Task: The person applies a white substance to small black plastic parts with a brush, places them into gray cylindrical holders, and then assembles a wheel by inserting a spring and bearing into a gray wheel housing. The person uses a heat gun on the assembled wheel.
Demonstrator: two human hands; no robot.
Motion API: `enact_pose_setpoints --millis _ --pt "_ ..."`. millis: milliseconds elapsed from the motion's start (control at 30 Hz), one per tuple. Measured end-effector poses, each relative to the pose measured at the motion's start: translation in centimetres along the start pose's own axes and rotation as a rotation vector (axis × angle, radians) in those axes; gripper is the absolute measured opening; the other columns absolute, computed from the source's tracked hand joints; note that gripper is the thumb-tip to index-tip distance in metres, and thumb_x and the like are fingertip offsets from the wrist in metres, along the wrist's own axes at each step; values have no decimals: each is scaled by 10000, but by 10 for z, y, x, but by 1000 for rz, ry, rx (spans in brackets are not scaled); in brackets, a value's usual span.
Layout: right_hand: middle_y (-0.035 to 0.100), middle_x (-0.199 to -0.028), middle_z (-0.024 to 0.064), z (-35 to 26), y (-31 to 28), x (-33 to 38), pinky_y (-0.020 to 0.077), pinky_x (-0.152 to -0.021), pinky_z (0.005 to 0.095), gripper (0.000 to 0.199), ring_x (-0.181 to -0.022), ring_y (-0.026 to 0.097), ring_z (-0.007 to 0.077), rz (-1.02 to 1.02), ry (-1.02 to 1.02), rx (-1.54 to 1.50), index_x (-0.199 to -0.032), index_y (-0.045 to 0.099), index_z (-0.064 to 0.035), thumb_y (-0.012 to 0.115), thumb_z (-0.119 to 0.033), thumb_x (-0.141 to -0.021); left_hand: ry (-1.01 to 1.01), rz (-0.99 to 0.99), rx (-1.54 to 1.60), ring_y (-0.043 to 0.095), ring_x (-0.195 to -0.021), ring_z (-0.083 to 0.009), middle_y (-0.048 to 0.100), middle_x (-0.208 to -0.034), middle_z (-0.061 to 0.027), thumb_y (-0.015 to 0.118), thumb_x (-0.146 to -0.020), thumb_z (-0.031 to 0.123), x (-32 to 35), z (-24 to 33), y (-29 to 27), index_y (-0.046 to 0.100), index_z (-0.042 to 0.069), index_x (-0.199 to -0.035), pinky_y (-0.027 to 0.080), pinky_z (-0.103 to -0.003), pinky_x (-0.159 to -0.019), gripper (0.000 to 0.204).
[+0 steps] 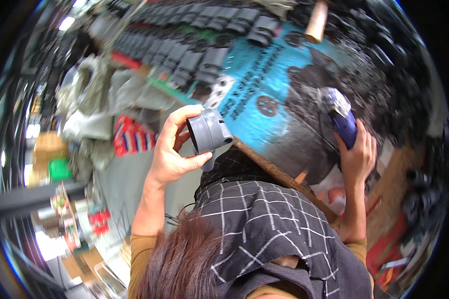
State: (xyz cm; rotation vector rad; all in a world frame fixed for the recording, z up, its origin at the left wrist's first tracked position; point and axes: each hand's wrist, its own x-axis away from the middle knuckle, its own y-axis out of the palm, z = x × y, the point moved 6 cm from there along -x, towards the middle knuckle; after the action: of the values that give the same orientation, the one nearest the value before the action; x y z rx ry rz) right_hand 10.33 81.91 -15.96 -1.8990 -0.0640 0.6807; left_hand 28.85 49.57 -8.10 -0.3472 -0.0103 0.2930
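My left hand [165,149] grips a dark grey plastic pipe fitting [209,131], thumb below and fingers above, with its wide round mouth facing the palm. The fitting is held up off the table and has a slot and a small hole on its far side. My right hand [360,158] is wrapped round a purple-blue handheld tool [345,127]. Crumpled clear wrapping covers the tool's far end; its exact kind cannot be made out. The tool is over the dark, littered right side of the worktable, apart from the fitting.
Rows of similar grey fittings [187,65] stand at the far left of the table. A blue printed sheet [257,92] covers its middle, and black plastic scraps [374,74] heap at the right. A wooden handle [316,22] juts in at the top. White sacks [92,92] lie left.
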Motion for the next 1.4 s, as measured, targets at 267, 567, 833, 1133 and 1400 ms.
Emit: enact_pose_setpoints --millis 267,567,833,1133,1400 --pt "618 -1063 60 -4 10 15 443 -859 394 567 -1010 566 270 -31 -112 45 -1303 557 -160 738 -317 -789 9 324 -77 407 -1307 -232 406 -1392 -106 803 -633 8 110 29 -29 430 94 -1325 379 -404 -1051 791" --pt "609 -1064 52 1 13 17 454 -849 392 582 -992 562 265 -55 -110 42 -1311 548 -163 745 -300 -781 31 527 -42 444 -1271 -234 432 -1369 -114 813 -636 28 148 44 -37 408 62 -1346 407 -390 -1031 818" --pt "615 -1085 62 -1 12 17 444 -867 398 591 -1002 562 271 -45 -100 3 -1315 540 -155 748 -255 -770 -225 660 562 651 -853 -201 640 -1009 -144 659 -790 601 131 2 -42 535 8 -1204 561 -340 -733 734" --pt "543 -1241 109 -24 -22 5 357 -975 421 709 -1174 466 285 129 -196 -114 -1349 489 -87 746 -416 -776 -256 561 945 642 -802 -218 644 -1028 -137 587 -839 608 55 -35 -16 537 20 -1206 558 -331 -698 695" --pt "448 -1306 157 -63 -27 19 462 -942 371 888 -1108 534 221 -464 445 -1484 -1472 213 -64 766 -182 -789 65 -280 649 479 -1186 -222 430 -1317 -90 863 -679 413 -110 4 185 308 54 -1395 457 -363 -963 975"
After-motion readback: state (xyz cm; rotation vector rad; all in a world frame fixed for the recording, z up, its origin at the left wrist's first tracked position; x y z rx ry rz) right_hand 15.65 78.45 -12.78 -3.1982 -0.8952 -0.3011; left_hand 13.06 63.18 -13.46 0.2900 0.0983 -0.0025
